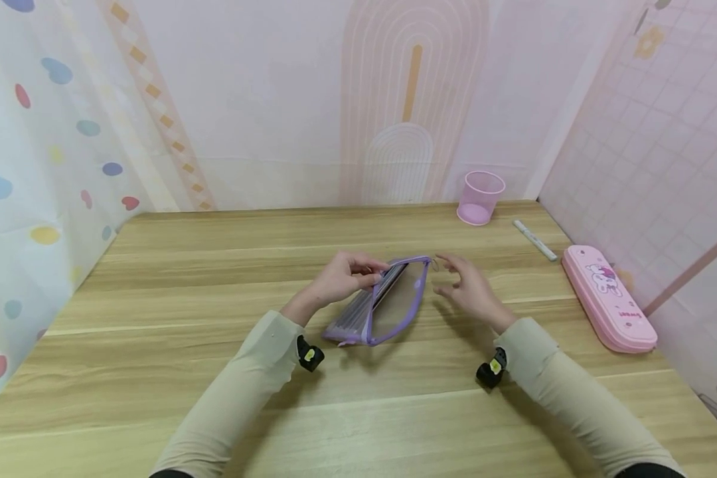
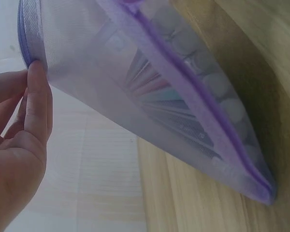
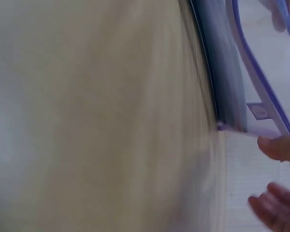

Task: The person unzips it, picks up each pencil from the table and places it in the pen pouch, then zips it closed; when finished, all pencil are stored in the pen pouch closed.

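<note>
A translucent mesh zip pouch (image 1: 396,317) with purple trim stands on the wooden table, its mouth gaping. My left hand (image 1: 349,275) pinches one side of the zip edge between thumb and fingers. Through the mesh in the left wrist view show slim coloured sticks (image 2: 157,94), like pens or markers, with rounded ends in a row along the bottom. At the pouch's other end, my right hand (image 1: 471,292) hovers with fingers parted, near a small ring (image 1: 435,265) at the zip's end. In the right wrist view its thumb lies close to the pouch (image 3: 266,99); contact is unclear.
On the right lies a pink pencil case (image 1: 609,299) with a rabbit picture. A white capped marker (image 1: 534,239) lies behind it. Farther back stands a pink mesh pen cup (image 1: 480,198) by the curtain wall. Both wrists carry small black cameras (image 1: 311,354).
</note>
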### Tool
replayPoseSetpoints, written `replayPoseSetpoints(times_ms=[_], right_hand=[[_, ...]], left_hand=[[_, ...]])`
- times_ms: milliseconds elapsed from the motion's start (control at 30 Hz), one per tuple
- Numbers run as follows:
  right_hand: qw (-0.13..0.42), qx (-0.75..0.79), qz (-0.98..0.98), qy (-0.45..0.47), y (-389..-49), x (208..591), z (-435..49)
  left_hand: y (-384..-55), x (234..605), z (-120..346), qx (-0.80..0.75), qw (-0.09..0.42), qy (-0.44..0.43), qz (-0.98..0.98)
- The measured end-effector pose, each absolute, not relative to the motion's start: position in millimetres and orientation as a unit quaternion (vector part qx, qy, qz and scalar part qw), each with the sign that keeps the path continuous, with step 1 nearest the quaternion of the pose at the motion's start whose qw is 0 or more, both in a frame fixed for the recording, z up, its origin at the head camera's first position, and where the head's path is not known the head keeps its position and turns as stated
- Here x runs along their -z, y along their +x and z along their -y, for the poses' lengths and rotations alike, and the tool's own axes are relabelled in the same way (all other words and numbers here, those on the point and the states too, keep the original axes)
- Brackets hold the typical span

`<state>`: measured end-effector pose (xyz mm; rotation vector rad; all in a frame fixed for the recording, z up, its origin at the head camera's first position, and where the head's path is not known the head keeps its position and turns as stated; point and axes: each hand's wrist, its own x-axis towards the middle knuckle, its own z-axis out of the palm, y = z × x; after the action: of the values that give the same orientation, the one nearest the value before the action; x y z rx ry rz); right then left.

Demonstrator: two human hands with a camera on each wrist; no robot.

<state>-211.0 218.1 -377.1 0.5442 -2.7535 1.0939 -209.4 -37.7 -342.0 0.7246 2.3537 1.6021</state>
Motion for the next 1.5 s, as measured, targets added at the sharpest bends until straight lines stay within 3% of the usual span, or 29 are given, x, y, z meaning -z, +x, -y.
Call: replayPoseSetpoints(times_ms=[233,667,900,1133,1500], right_hand=[[0.122,-0.335,0.895,0.268,-221.1,372.8,-208.4],[0.193,-0.287,0.895,0.282,-208.0,365.5,-197.4],[0.196,-0.290,0.894,0.281,-203.8,361.5,-193.9],[0.184,-0.306,0.901,0.246,-201.9,360.0,-195.0],[0.128,-0.381,0.892,0.205,-200.2,357.0,-194.8]], left_hand=[[-207.7,341.7,40.0,-0.541,0.099,0.279,-0.787],[-202.5,351.3,65.3,-0.498,0.029,0.304,-0.811],[-188.7,355.7,102.0,-0.507,0.045,0.289,-0.810],[-172.5,360.3,131.9,-0.498,0.089,0.374,-0.778],[-170.3,357.8,130.2,-0.481,-0.041,0.269,-0.834]])
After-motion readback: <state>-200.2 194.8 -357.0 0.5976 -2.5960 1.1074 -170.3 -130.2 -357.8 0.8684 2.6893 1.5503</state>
